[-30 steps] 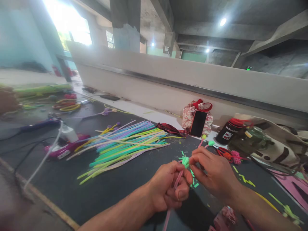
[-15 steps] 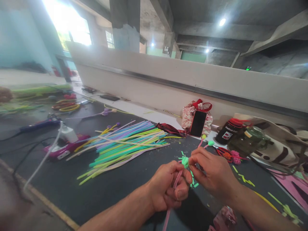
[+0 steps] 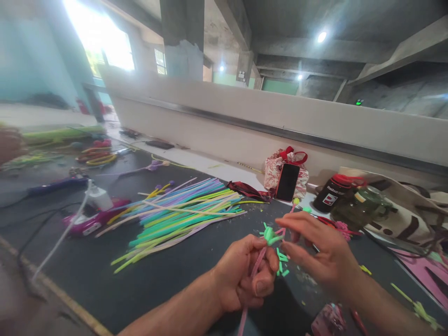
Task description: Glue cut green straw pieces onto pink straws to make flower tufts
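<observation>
My left hand [image 3: 245,273] is closed round a pink stem [image 3: 258,263] that carries a green knot [image 3: 269,234] at its top. The stem's lower end hangs out below the fist. My right hand [image 3: 320,249] is just right of the knot, its fingers stretched and slightly apart, thumb and forefinger close to the green tips. Small green cut bits [image 3: 282,263] lie on the dark table [image 3: 105,275] between both hands.
A fanned pile of coloured stems [image 3: 178,212] lies left of centre. A pink glue gun [image 3: 93,219] with a white cable sits at the left. A phone [image 3: 287,182] leans on a patterned bag, beside a dark bottle [image 3: 331,193] and a glass jar [image 3: 364,205].
My right hand's fingers have loosened from the green knot and spread out to the right. The left hand keeps its grip on the pink stem.
</observation>
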`<move>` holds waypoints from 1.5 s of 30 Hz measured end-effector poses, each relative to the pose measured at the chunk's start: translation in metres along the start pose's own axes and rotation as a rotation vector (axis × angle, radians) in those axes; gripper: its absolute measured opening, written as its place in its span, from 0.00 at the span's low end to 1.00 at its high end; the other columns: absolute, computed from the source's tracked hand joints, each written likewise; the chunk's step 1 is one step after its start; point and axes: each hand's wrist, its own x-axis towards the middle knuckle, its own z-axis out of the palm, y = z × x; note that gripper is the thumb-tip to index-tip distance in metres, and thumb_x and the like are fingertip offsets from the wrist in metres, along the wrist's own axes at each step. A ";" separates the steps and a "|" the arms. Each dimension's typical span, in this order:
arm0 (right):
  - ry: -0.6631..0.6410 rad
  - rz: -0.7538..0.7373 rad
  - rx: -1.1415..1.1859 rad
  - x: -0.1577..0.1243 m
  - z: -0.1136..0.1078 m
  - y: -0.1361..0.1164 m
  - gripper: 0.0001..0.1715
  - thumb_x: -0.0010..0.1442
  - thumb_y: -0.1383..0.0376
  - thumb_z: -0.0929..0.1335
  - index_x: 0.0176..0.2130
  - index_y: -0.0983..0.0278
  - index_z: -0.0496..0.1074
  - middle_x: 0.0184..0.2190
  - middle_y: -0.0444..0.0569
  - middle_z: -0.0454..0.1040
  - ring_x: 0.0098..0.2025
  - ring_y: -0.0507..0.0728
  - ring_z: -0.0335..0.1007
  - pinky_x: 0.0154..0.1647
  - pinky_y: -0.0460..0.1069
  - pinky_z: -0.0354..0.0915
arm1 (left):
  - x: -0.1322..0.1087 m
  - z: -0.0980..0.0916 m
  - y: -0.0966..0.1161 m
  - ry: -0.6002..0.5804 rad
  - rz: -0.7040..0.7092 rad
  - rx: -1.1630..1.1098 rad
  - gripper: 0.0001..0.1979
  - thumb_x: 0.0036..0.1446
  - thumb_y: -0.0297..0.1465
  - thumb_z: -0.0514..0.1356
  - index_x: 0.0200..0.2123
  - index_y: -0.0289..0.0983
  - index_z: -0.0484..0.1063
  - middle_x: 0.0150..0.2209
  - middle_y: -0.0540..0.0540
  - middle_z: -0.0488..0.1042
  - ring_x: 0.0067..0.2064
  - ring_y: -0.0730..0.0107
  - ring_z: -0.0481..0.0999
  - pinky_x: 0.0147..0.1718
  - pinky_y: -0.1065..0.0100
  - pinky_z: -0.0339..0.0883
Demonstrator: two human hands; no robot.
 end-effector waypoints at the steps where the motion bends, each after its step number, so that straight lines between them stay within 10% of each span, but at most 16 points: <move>1: -0.003 0.090 0.098 0.000 -0.001 0.000 0.18 0.54 0.65 0.66 0.46 0.60 0.67 0.39 0.48 0.70 0.32 0.52 0.67 0.29 0.46 0.64 | -0.001 0.001 0.000 -0.023 0.007 -0.009 0.19 0.53 0.37 0.44 0.20 0.35 0.68 0.08 0.50 0.58 0.10 0.77 0.50 0.07 0.78 0.42; 5: -0.165 0.454 0.644 -0.004 0.007 0.002 0.26 0.51 0.63 0.68 0.50 0.59 0.64 0.42 0.49 0.69 0.35 0.54 0.68 0.32 0.48 0.65 | -0.003 0.001 -0.001 -0.117 0.030 -0.013 0.19 0.52 0.38 0.45 0.20 0.34 0.69 0.08 0.50 0.58 0.10 0.75 0.52 0.07 0.77 0.44; 10: -0.303 0.513 0.991 -0.004 0.024 0.003 0.34 0.43 0.65 0.72 0.51 0.60 0.63 0.41 0.48 0.69 0.36 0.53 0.67 0.37 0.49 0.63 | -0.001 -0.001 -0.005 -0.131 -0.026 0.027 0.19 0.49 0.39 0.47 0.19 0.34 0.69 0.08 0.49 0.58 0.09 0.75 0.52 0.06 0.76 0.41; 23: -0.050 0.648 0.891 0.001 0.028 -0.003 0.31 0.43 0.63 0.72 0.48 0.61 0.64 0.40 0.49 0.69 0.37 0.55 0.68 0.33 0.49 0.63 | 0.001 0.007 -0.008 0.198 0.161 0.062 0.13 0.50 0.35 0.48 0.23 0.34 0.67 0.10 0.51 0.61 0.09 0.82 0.43 0.08 0.78 0.33; 29: 0.171 0.717 0.844 0.004 0.034 -0.003 0.16 0.48 0.57 0.70 0.35 0.63 0.66 0.28 0.42 0.66 0.22 0.48 0.59 0.19 0.43 0.56 | -0.002 0.015 -0.002 0.431 0.528 0.119 0.10 0.52 0.34 0.54 0.30 0.33 0.68 0.24 0.48 0.69 0.21 0.80 0.64 0.16 0.79 0.54; 37: 0.067 0.653 0.958 0.013 0.042 -0.016 0.14 0.46 0.55 0.71 0.29 0.62 0.69 0.19 0.40 0.69 0.18 0.47 0.59 0.19 0.43 0.55 | -0.005 0.011 0.003 0.403 0.573 0.093 0.09 0.47 0.35 0.60 0.28 0.33 0.69 0.20 0.51 0.68 0.20 0.79 0.65 0.17 0.77 0.58; 45: -0.065 0.634 1.055 0.015 0.047 -0.007 0.16 0.45 0.60 0.72 0.34 0.65 0.72 0.24 0.42 0.71 0.19 0.46 0.59 0.17 0.42 0.49 | -0.013 0.006 0.014 0.180 0.293 -0.009 0.07 0.48 0.30 0.52 0.23 0.34 0.64 0.14 0.53 0.63 0.11 0.85 0.49 0.09 0.80 0.36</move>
